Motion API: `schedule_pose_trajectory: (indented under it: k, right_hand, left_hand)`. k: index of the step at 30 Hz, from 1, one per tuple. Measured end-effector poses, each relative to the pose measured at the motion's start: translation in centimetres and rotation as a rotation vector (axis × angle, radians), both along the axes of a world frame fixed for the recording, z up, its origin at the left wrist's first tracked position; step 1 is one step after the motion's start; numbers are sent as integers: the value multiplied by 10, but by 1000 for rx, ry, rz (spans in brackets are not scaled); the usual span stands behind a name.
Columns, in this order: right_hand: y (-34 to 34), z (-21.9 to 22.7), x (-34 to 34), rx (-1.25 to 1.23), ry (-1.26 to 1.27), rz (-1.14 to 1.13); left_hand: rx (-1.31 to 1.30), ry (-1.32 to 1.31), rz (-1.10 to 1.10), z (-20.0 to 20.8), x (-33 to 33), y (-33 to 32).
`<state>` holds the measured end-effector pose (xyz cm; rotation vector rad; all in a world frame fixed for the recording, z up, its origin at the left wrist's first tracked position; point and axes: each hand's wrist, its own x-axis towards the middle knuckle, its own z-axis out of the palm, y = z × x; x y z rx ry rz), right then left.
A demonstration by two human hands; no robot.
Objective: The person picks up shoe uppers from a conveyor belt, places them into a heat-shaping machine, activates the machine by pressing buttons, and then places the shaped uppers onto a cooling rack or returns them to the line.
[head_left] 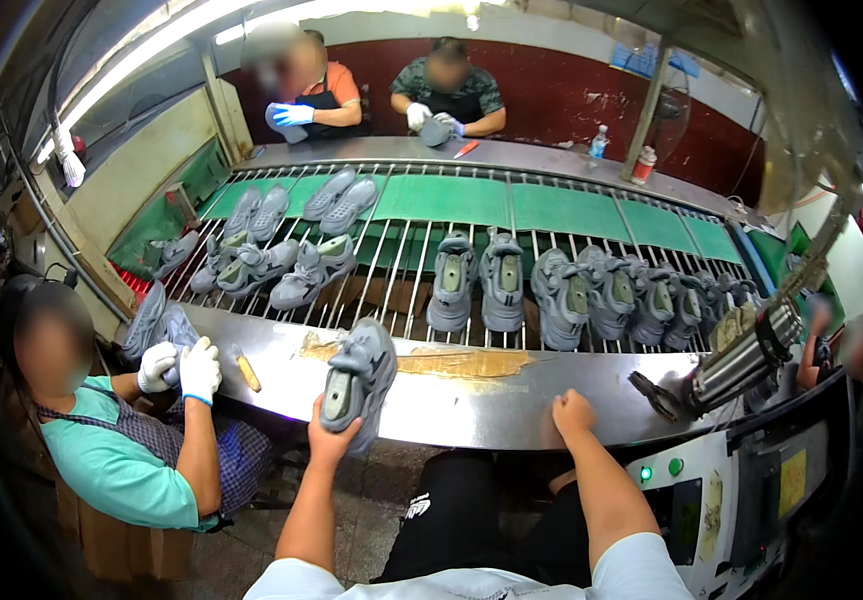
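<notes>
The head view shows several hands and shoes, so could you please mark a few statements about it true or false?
1. The left hand holds a grey shoe. True.
2. The right hand holds a second shoe. False: it looks curled at the near metal counter, with no shoe in it.
3. The co-worker at the left wears white gloves. True.
4. The rack of bars carries only bottles. False: grey shoes stand on it.
5. A yellow-handled tool lies to the left of the held shoe. True.
</notes>
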<state>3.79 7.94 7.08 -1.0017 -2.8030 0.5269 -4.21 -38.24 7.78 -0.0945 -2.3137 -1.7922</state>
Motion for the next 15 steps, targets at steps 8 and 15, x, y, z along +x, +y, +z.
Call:
schedule_pose_trajectory:
  k: [8, 15]
  right_hand:
    - [-3, -31, 7, 211, 240, 71]
    - [-8, -22, -2, 168, 254, 77]
  left_hand:
    - [-12, 149, 114, -30, -129, 66]
    - [-148, -3, 137, -51, -250, 99]
